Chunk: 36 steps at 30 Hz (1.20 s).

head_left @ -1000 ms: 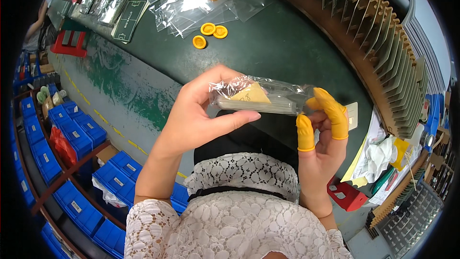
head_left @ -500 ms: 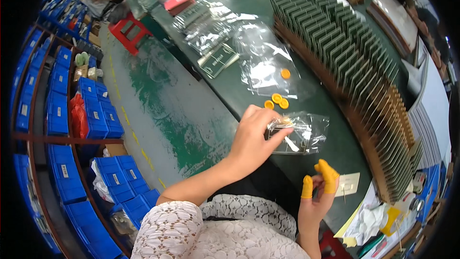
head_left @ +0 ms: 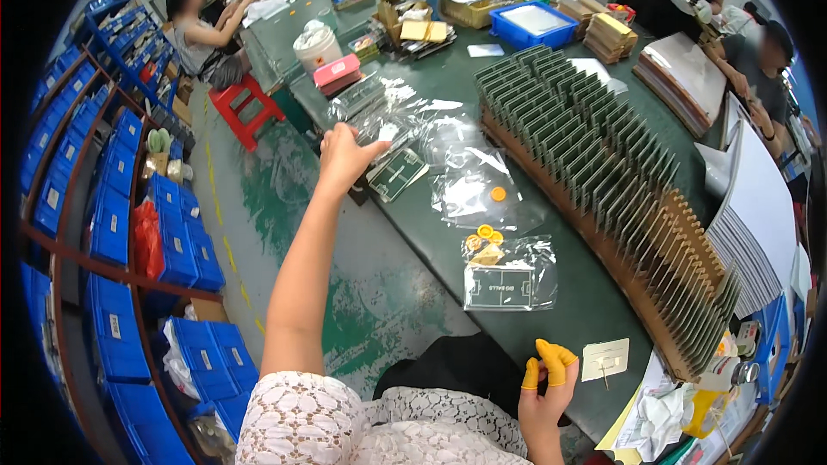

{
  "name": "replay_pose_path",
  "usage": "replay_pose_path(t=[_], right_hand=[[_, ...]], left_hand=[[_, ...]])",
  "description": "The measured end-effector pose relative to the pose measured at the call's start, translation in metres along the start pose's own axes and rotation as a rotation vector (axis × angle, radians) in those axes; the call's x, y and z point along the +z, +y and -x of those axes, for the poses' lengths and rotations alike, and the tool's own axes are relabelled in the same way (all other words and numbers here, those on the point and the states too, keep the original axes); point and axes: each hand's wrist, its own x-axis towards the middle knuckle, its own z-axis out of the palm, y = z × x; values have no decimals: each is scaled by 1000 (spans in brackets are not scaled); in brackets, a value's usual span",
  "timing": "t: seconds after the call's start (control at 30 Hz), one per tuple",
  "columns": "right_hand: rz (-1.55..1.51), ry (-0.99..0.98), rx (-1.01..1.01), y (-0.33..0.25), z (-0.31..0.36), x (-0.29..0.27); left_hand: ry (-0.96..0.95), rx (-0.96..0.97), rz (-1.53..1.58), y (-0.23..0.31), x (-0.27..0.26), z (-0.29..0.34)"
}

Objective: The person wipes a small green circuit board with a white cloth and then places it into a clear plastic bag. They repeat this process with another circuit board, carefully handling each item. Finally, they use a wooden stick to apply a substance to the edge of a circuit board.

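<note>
My left hand (head_left: 345, 158) reaches out over the pile of clear plastic bags (head_left: 370, 102) at the table's left edge. Its thumb stands apart from the fingers, with nothing visible between them. Just beside it lie green printed cards (head_left: 398, 174). A clear bag with a green card (head_left: 500, 288) and a small cream piece rests on the table in front of me, yellow discs (head_left: 485, 232) at its upper edge. My right hand (head_left: 549, 383), wearing yellow finger cots, hovers near the table edge, thumb and fingers slightly apart. Beside it is a cream card (head_left: 606, 360).
A long brown rack (head_left: 586, 215) of upright green boards runs along the right. Clear film (head_left: 469, 181) with a yellow disc lies mid-table. Farther off are a pink box (head_left: 337, 74), a white bucket (head_left: 317, 47) and a blue tray (head_left: 534, 24). Other people work at the far tables.
My left hand has let go of the clear bag and moved far left to the bag pile. The bag now lies flat. My right hand has shifted slightly left and down.
</note>
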Motion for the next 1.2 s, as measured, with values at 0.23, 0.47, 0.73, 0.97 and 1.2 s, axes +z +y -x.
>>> replay_pose_path(t=[0.23, 0.47, 0.73, 0.97, 1.2], right_hand=[[0, -9, -47, 0, 3, 3], [25, 19, -191, 3, -3, -8], [145, 39, -336, 3, 31, -30], [449, 49, -309, 4, 24, -56], [665, -25, -246, 22, -22, -86]], left_hand=[[-135, -31, 46, -13, 0, -19], [-388, 7, 144, -10, 12, -51], [-487, -143, 239, -31, 7, -65], [-495, -102, 218, -29, 15, -77], [-476, 127, 17, -21, 22, -75]])
